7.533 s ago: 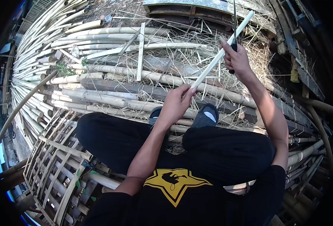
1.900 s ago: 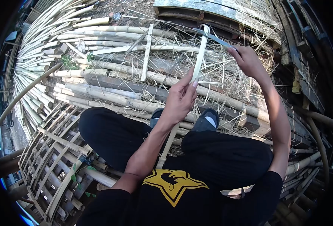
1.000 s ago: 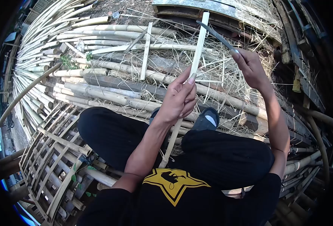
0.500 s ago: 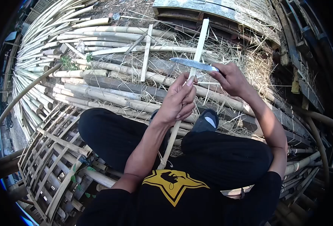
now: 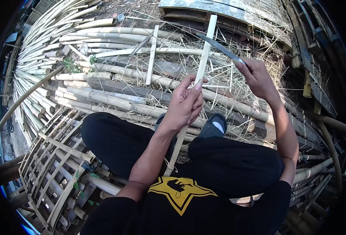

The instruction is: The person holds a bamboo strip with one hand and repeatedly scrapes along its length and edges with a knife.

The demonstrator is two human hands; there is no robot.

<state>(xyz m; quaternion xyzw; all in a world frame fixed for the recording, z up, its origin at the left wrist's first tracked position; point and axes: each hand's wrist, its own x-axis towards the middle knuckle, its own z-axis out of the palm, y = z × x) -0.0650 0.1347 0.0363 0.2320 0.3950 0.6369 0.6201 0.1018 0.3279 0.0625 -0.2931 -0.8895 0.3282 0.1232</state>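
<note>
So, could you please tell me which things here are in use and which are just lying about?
In use:
bamboo strip, held in the left hand
knife, held in the right hand

Lying about:
another flat strip
bamboo poles
straw-like scraps

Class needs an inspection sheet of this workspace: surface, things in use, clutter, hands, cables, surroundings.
Surface: poles lying side by side, partly covered.
Things in use: pale strip, held slanting; knife, its blade crossing the strip in view, contact unclear.
Clutter: shavings strewn about; a loose slat.
Hands: left hand grips the strip; right hand grips the knife.
Cables: nothing seen.
Surroundings: pole pile and lattice at the person's left; boards ahead.
</note>
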